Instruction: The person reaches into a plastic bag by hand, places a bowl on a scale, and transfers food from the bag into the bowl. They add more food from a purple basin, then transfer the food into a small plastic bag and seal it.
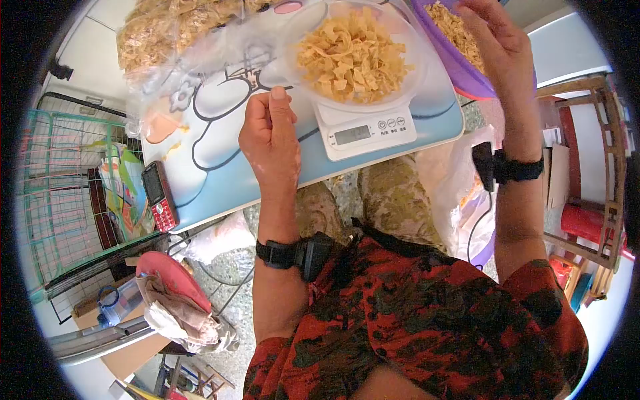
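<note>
My left hand (270, 137) is closed in a loose fist over the table's near side, thumb on top, and nothing shows in it. Just right of it, a white digital kitchen scale (363, 132) bears a translucent plastic bowl (417, 83) heaped with flat, yellowish fried strips (353, 57). The digits on its display are too faint to read. My right hand (497, 40) is over a purple basin (433, 33) at the upper right, fingers bent and apart, with no piece visible in them. More brownish-yellow strips (453, 30) lie in that basin, partly hidden by the hand.
Clear bags of strips (180, 30) and crumpled plastic cover the table's far left. A red keypad phone (159, 197) lies at the left edge of the cartoon-printed table (220, 173). Beyond are a green wire cage (63, 200), a red stool (173, 280) with cloths, and a wooden rack (610, 173).
</note>
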Motion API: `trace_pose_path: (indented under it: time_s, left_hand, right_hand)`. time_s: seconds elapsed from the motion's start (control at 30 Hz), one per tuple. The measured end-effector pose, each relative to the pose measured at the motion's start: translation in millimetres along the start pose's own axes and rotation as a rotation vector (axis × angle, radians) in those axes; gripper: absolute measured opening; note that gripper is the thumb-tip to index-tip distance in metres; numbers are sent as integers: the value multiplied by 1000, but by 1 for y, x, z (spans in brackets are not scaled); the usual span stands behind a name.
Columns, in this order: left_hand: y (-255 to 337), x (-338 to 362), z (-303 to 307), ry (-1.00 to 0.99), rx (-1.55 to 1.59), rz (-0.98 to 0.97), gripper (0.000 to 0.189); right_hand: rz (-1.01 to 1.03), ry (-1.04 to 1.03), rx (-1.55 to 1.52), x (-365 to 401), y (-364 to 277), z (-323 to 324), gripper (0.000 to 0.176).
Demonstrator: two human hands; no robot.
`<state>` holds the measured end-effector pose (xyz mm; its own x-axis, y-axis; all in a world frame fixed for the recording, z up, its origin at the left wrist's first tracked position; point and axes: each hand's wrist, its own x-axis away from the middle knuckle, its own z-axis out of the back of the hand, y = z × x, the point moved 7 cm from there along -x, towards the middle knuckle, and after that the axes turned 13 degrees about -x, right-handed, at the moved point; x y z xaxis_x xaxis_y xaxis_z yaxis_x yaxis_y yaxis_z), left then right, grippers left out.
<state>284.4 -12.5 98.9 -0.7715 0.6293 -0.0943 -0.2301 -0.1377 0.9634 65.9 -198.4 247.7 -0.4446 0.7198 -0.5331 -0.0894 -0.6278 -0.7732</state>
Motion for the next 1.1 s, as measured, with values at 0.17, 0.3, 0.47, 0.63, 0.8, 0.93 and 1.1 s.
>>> trace_pose_path:
  time_s: [0.17, 0.3, 0.47, 0.63, 0.8, 0.93, 1.1]
  left_hand:
    - [-2, -1, 0, 6, -42, -11, 29]
    - [-1, -1, -2, -1, -7, 2, 29]
    - [0, -1, -2, 27, -43, -29, 29]
    - [0, -1, -3, 22, -61, 0, 29]
    - [1, 0, -4, 35, -43, 5, 28]
    - [-1, -2, -4, 29, -56, -17, 27]
    - [-2, -2, -4, 22, -83, -42, 27]
  right_hand:
    - [-254, -124, 186, -8, 123, 88, 39]
    - [-349, -248, 280, -12, 197, 122, 36]
    - [-336, -553, 502, 3, 249, 122, 38]
    - [-255, -704, 600, 9, 279, 103, 37]
    - [-260, -755, 607, 13, 281, 98, 36]
    - [-261, -733, 589, 13, 279, 97, 34]
    - [-306, -567, 528, 5, 272, 109, 32]
